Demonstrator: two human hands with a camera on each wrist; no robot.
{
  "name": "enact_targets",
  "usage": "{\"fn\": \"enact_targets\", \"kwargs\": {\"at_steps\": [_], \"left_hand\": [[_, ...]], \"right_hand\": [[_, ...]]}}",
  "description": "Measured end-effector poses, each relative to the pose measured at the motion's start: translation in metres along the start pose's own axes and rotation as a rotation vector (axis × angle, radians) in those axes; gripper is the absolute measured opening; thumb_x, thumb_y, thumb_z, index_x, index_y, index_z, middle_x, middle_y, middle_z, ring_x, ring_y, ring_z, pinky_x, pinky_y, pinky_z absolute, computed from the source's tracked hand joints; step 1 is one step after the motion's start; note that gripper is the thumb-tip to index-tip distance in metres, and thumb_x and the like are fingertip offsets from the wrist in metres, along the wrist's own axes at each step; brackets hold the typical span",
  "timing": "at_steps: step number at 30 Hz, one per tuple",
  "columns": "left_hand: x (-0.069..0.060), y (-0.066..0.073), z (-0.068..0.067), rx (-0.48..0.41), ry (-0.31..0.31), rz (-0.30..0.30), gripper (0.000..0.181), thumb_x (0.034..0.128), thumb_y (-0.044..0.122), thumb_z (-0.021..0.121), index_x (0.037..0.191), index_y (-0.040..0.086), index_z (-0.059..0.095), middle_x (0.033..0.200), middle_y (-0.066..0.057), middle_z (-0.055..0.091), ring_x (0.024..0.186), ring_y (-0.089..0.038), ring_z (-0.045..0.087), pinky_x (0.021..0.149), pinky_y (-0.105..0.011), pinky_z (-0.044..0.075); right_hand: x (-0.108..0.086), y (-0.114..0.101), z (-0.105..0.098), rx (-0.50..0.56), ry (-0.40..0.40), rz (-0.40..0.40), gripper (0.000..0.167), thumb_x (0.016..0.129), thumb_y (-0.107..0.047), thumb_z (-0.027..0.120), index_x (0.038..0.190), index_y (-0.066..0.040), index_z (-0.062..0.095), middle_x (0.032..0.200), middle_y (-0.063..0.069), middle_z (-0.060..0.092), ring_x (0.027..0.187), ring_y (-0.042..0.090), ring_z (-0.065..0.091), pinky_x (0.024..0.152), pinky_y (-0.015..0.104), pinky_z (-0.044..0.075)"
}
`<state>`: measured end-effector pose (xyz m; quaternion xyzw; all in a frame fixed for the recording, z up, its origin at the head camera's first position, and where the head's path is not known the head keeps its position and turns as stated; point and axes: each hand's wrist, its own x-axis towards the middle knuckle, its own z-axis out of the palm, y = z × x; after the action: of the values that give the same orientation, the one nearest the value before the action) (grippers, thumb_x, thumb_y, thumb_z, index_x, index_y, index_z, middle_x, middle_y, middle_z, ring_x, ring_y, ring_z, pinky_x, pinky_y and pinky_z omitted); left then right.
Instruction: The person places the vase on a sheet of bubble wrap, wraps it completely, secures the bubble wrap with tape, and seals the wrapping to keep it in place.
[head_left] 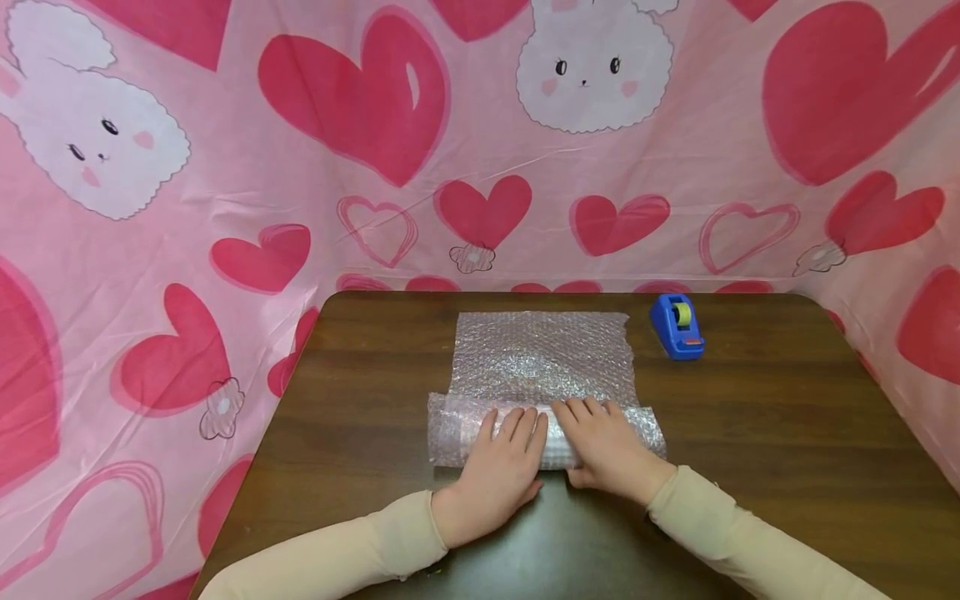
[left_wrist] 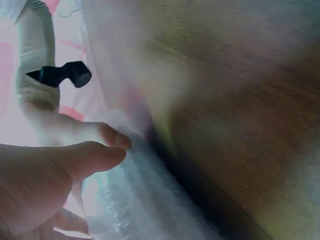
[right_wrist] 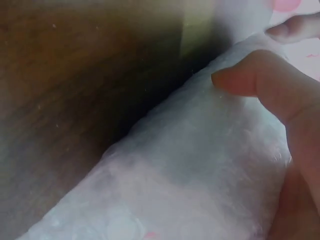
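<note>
A sheet of clear bubble wrap (head_left: 540, 354) lies flat on the table, its near end rolled into a thick bundle (head_left: 450, 429). Both hands rest on this roll side by side, fingers over its top and thumbs at the near side. The left hand (head_left: 498, 471) is left of the roll's middle, the right hand (head_left: 611, 446) right of it. In the left wrist view, the left thumb touches the wrap (left_wrist: 135, 200). The right wrist view shows the right thumb against the rolled wrap (right_wrist: 190, 145). What is inside the roll is hidden.
A blue tape dispenser (head_left: 677, 327) with yellowish tape stands at the back right of the brown wooden table (head_left: 787, 400). Pink cloth (head_left: 615, 167) with hearts and rabbit faces hangs behind and beside the table.
</note>
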<state>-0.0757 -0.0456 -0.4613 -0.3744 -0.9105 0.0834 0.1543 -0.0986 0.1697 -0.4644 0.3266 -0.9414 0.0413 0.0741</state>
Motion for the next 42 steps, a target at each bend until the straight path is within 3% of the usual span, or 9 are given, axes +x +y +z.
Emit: {"fn": "enact_targets", "kwargs": {"at_steps": [5, 11, 16, 21, 26, 33, 39, 42], "left_hand": [[0.0, 0.002, 0.008, 0.043, 0.028, -0.001, 0.097, 0.08, 0.061, 0.08, 0.152, 0.003, 0.049, 0.147, -0.015, 0.057, 0.133, -0.028, 0.055, 0.109, -0.052, 0.045], [0.006, 0.001, 0.026, 0.115, 0.143, -0.016, 0.094, 0.0753, 0.051, 0.083, 0.149, 0.001, 0.051, 0.14, -0.017, 0.062, 0.127, -0.029, 0.06, 0.106, -0.049, 0.048], [0.015, -0.003, 0.037, 0.113, 0.203, -0.032, 0.101, 0.0643, 0.054, 0.09, 0.143, 0.002, 0.054, 0.13, -0.016, 0.063, 0.118, -0.03, 0.06, 0.101, -0.047, 0.05], [0.021, -0.007, 0.04, 0.09, 0.196, -0.027, 0.102, 0.0594, 0.056, 0.093, 0.139, 0.004, 0.056, 0.125, -0.015, 0.063, 0.112, -0.028, 0.06, 0.095, -0.044, 0.048], [0.024, -0.01, 0.037, 0.056, 0.174, -0.019, 0.095, 0.0594, 0.053, 0.091, 0.135, 0.006, 0.058, 0.123, -0.013, 0.064, 0.111, -0.027, 0.061, 0.089, -0.043, 0.047], [0.028, -0.012, 0.033, 0.024, 0.118, -0.016, 0.093, 0.0575, 0.054, 0.09, 0.132, 0.008, 0.058, 0.118, -0.008, 0.065, 0.108, -0.024, 0.06, 0.086, -0.042, 0.046], [0.031, -0.016, 0.033, -0.003, 0.108, -0.007, 0.092, 0.0577, 0.053, 0.09, 0.13, 0.007, 0.058, 0.114, -0.008, 0.065, 0.103, -0.024, 0.061, 0.083, -0.042, 0.046], [0.032, -0.017, 0.033, -0.024, 0.102, -0.005, 0.089, 0.0581, 0.052, 0.089, 0.128, 0.007, 0.058, 0.112, -0.007, 0.065, 0.101, -0.023, 0.061, 0.081, -0.041, 0.045]], "right_hand": [[0.004, 0.003, -0.004, 0.033, -0.051, 0.002, 0.088, 0.068, -0.037, 0.09, 0.137, 0.004, 0.054, 0.123, 0.019, 0.064, 0.107, 0.039, 0.063, 0.087, 0.063, 0.052], [0.009, 0.008, -0.006, 0.056, -0.065, -0.019, 0.085, 0.068, -0.037, 0.09, 0.134, 0.003, 0.055, 0.119, 0.018, 0.065, 0.104, 0.038, 0.064, 0.084, 0.062, 0.054], [0.011, 0.01, -0.008, 0.07, -0.084, -0.024, 0.084, 0.067, -0.036, 0.089, 0.134, 0.003, 0.055, 0.119, 0.018, 0.066, 0.104, 0.039, 0.064, 0.086, 0.063, 0.053], [0.014, 0.012, -0.01, 0.067, -0.104, -0.026, 0.087, 0.067, -0.036, 0.088, 0.136, 0.005, 0.055, 0.121, 0.019, 0.067, 0.107, 0.039, 0.065, 0.09, 0.062, 0.052], [0.016, 0.016, -0.01, 0.053, -0.111, -0.032, 0.102, 0.07, -0.041, 0.089, 0.148, 0.008, 0.046, 0.135, 0.022, 0.062, 0.123, 0.043, 0.059, 0.104, 0.07, 0.042], [0.008, 0.017, -0.01, -0.099, 0.001, -0.049, 0.115, 0.068, -0.06, 0.09, 0.153, 0.003, 0.044, 0.148, 0.025, 0.053, 0.136, 0.045, 0.05, 0.11, 0.071, 0.035], [-0.006, -0.003, -0.007, -0.24, 0.132, 0.007, 0.099, 0.07, -0.054, 0.092, 0.14, 0.004, 0.054, 0.132, 0.028, 0.059, 0.124, 0.046, 0.056, 0.107, 0.067, 0.04], [-0.013, -0.013, -0.003, -0.266, 0.15, 0.062, 0.095, 0.071, -0.05, 0.091, 0.138, 0.007, 0.055, 0.13, 0.031, 0.06, 0.122, 0.047, 0.058, 0.103, 0.066, 0.045]]}}
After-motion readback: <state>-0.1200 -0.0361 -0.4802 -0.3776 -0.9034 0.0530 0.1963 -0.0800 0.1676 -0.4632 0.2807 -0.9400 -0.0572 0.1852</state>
